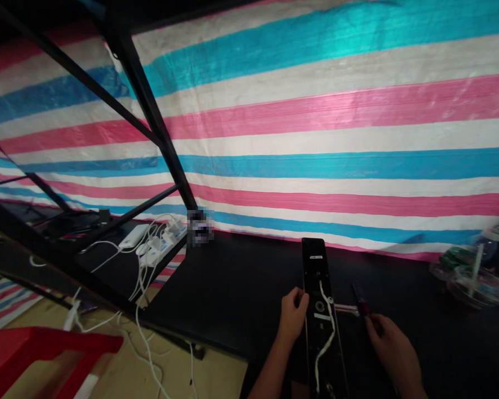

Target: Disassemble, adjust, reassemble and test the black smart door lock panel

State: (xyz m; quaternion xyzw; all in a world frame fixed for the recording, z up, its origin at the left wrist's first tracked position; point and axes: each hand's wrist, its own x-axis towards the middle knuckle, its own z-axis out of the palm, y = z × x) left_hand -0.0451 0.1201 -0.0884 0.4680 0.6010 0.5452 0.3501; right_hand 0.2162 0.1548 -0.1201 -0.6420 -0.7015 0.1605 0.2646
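A long, narrow black panel (pixel 321 338) lies lengthwise on the black table in front of me, with screws, a round fitting and small white labels. A pale cable (pixel 331 324) runs loosely along it. My left hand (pixel 293 313) grips the panel's left edge with curled fingers. To the panel's right, my right hand (pixel 393 346) pinches the near end of a slim dark blue and reddish tool (pixel 361 296), whose exact kind is too dark to make out. A thin pinkish metallic piece (pixel 346 308) lies between the panel and that tool.
Clear plastic tubs (pixel 476 288) with small items stand at the right. A black metal frame (pixel 166 144) rises at the left. Beyond it lie a power strip (pixel 164 246) and tangled white cables (pixel 139 310). A red stool (pixel 45 349) is at lower left; a striped sheet (pixel 336 133) hangs behind.
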